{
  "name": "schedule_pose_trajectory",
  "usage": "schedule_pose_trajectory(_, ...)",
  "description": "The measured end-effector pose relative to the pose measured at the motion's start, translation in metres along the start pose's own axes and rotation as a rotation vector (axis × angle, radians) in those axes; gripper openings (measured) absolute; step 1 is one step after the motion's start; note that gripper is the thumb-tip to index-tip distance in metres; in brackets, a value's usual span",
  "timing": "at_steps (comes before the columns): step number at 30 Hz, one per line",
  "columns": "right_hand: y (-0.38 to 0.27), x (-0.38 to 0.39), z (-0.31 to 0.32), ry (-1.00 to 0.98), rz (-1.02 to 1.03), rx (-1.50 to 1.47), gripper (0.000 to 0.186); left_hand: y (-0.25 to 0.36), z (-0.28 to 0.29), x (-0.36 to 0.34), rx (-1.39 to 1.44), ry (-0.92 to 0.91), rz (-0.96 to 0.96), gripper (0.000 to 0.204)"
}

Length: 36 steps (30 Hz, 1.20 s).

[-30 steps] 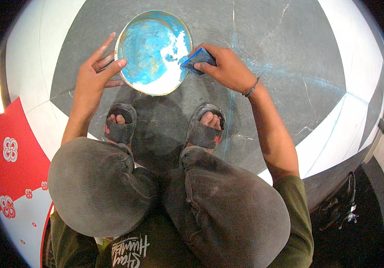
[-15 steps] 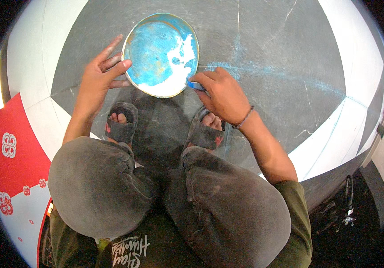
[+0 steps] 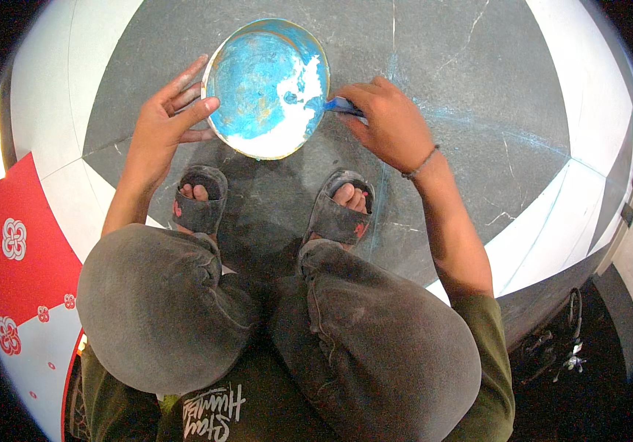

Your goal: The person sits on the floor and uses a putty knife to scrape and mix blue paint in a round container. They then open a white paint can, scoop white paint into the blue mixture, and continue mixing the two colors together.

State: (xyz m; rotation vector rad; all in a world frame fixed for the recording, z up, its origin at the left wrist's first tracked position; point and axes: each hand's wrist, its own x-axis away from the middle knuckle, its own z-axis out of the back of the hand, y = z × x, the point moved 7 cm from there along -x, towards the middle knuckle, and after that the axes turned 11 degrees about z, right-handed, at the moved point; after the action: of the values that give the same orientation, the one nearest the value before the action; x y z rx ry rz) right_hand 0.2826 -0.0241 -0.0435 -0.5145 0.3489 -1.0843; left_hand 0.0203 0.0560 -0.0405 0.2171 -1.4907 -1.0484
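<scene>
Pan (image 3: 246,81), round, blue | white paste (image 3: 276,141) at near right | far of sandals (image 3: 340,219) | left hand (image 3: 170,118): fingers spread, clamped on pan's left side | right hand (image 3: 396,125): fingers clamped on scraper (image 3: 343,107)

Floor (image 3: 478,66): dark grey, crossed by thin pale lines; curved white border (image 3: 50,125) at left and right. Blue dust (image 3: 471,116) on the grey, right of centre, streaked toward the right. Two dark sandals, left (image 3: 200,209) and right (image 3: 335,221), on feet, stand apart, nearer.
</scene>
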Motion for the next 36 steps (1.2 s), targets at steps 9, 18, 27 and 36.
schedule_pose_trajectory(9,-0.014,-0.016,-0.020,-0.136,0.091,0.022,0.023,0.003,0.000,0.002,0.007,0.005,0.001,0.072)
schedule_pose_trajectory(18,0.022,0.005,-0.018,-0.096,-0.179,-0.512,0.032,0.002,0.001,0.001,0.019,-0.007,0.017,0.073)
schedule_pose_trajectory(27,0.064,0.046,0.024,0.280,-0.403,-0.591,0.028,0.001,0.003,0.000,0.012,0.008,0.041,0.072)
schedule_pose_trajectory(36,0.079,0.061,0.031,0.303,-0.371,0.133,0.026,-0.003,0.005,-0.003,-0.009,0.001,0.111,0.069)
